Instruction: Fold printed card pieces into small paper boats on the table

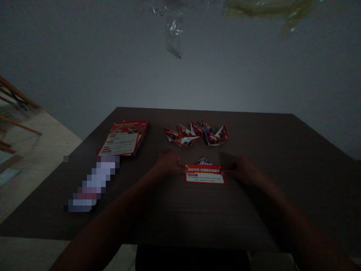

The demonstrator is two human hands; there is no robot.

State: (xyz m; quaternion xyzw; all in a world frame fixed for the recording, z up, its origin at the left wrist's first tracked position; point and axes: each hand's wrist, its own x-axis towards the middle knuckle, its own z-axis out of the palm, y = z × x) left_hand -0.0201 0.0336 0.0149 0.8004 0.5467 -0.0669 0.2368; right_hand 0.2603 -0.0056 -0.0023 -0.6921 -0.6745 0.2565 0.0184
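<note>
A red and white printed flyer [205,177], folded into a wide strip, is held between my two hands over the dark table. My left hand [170,162] grips its left edge, fingers closed. At the right edge, my right hand [243,169] pinches the paper with thumb and fingers. A bluish printed part of the sheet rises behind the fold. Beyond my hands lie folded paper boats, a red and white one [184,137] on the left and a red and blue one [216,137] on the right. Dim light blurs the fingertips.
A stack of flyers [122,141] lies on the table [282,150] at the left. Nearer me is a pixelated, bright oblong item [94,184]. A pale wall [239,75] stands behind the table. Wooden furniture legs [19,92] show on the far left.
</note>
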